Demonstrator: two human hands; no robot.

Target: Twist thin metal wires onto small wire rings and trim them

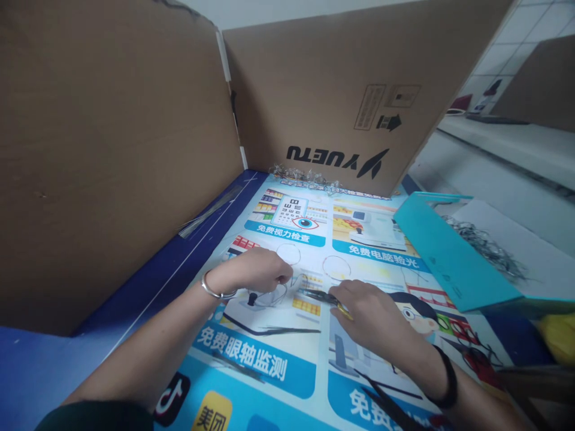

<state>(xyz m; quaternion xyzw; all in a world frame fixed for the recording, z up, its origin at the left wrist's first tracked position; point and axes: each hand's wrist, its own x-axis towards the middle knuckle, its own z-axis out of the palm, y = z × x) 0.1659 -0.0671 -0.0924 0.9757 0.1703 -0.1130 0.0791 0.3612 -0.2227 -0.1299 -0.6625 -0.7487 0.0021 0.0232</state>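
My left hand [265, 269], with a silver bangle at its wrist, is closed in a pinch on a thin bent wire [275, 297] that loops below it. My right hand [366, 308], a black band at the wrist, is wrapped round a pair of pliers [317, 294] with a yellow handle. The plier jaws point left toward the wire; whether they touch it I cannot tell. Further thin wire rings [336, 257] lie just beyond my hands. Below them on the printed sheet rest a dark thin bundle of strands [287, 330] and another dark bundle [238, 365].
Tall cardboard panels [314, 90] stand at the left and back. Along their foot lies a heap of small wire pieces [305, 176]. At the right, an open teal box [449, 257] holds a tangle of wires [483, 242]. A black strip [389, 404] lies at the front.
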